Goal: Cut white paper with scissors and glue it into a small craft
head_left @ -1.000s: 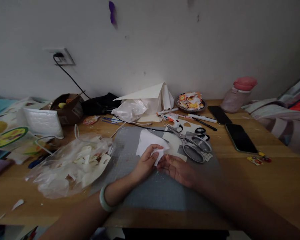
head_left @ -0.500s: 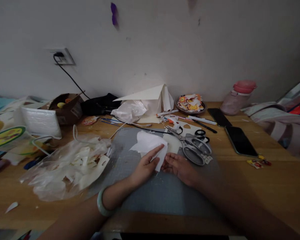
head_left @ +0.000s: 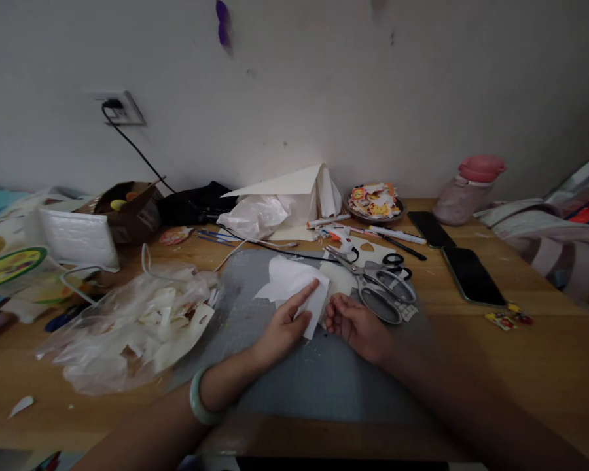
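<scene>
A folded white sheet of paper [head_left: 292,278] with a pointed left edge rests over the grey cutting mat [head_left: 314,392]. My left hand [head_left: 283,330] grips its lower right part, index finger and thumb laid on top while the other fingers are hidden beneath. Close by the sheet's right edge, my right hand [head_left: 356,327] is closed in a pinch. Whatever lies between its fingertips is too small to make out. Large grey-handled scissors [head_left: 380,304] lie just beyond my right hand, on paper scraps and near a smaller black-handled pair [head_left: 395,260].
A clear plastic bag of paper scraps [head_left: 137,327] spreads to the left. Behind the mat are a glue gun [head_left: 342,241], several pens and a bowl of printed cutouts [head_left: 375,204]. Two phones [head_left: 474,276] and a pink-lidded bottle [head_left: 464,190] stand or lie right.
My right hand has drawn slightly right, away from the paper's edge, with its fingers still pinched. My left hand and the paper have barely moved.
</scene>
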Available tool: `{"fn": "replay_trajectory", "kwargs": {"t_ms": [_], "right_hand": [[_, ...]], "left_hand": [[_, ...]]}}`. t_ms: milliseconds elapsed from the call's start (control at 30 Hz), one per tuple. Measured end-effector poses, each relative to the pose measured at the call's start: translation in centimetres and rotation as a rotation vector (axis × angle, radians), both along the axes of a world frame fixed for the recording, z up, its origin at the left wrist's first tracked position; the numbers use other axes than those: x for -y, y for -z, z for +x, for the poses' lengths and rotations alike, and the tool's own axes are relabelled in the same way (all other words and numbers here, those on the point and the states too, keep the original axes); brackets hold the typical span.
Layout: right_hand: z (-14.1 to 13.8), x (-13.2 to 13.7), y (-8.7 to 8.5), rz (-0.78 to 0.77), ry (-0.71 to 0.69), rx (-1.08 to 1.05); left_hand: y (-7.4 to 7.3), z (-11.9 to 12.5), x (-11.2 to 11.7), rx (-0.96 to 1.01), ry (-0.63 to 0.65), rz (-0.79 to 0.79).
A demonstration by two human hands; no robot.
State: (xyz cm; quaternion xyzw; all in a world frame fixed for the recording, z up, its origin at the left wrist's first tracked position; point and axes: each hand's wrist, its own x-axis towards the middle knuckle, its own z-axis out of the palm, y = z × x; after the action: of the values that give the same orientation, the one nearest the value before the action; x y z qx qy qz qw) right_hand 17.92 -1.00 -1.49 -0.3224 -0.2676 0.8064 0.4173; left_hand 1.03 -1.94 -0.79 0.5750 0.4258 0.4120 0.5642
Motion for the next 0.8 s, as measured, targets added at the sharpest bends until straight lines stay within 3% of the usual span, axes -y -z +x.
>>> {"fn": "replay_trajectory", "kwargs": {"t_ms": [133,400,600,800], "right_hand": [[0.1,-0.2,0.0,-0.041,0.084,0.051],[-0.2,0.2,0.4,0.194,-0.009,0.336],[-0.1,0.1,0.6,0.132,-0.054,0.262],[1.2,-0.7,-0.6,0.063,-0.05,0.154]], "left_hand": [[-0.4,0.1,-0.1,-0.001,0.003,-0.075],[0.0,0.1,-0.1,-0.005,0.057,-0.06],[-0.1,0.2,0.1,0.031,0.094,-0.075],[-0.2,0.0,0.1,0.035,0.083,-0.08]]}}
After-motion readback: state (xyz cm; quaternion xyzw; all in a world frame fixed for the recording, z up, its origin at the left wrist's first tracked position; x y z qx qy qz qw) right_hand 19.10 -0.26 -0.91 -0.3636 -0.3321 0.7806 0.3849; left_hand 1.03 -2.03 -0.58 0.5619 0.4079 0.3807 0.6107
